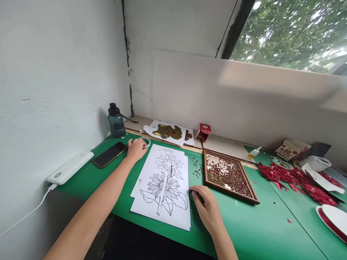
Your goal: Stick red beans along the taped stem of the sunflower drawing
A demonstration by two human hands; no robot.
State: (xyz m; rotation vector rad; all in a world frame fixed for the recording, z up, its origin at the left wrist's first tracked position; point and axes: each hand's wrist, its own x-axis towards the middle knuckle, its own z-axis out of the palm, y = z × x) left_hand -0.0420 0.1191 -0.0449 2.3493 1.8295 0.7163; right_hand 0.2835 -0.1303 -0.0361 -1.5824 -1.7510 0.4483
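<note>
My right hand (207, 207) is loosely curled and holds nothing, its fingertips beside the right edge of the paper (164, 186) — a fair position for steadying it. Farther out, my left hand (137, 149) touches the tape roll (149, 142), on the counter (257, 231) beside the paper's far left corner; whether it grips, I cannot tell. A sound hold wants thumb and fingers opposed on the rim — clear of the phone (110, 155). Counted: two drawn flowers, one framed tray (205, 168), one phone, one roll, one drink bottle (116, 122).
</note>
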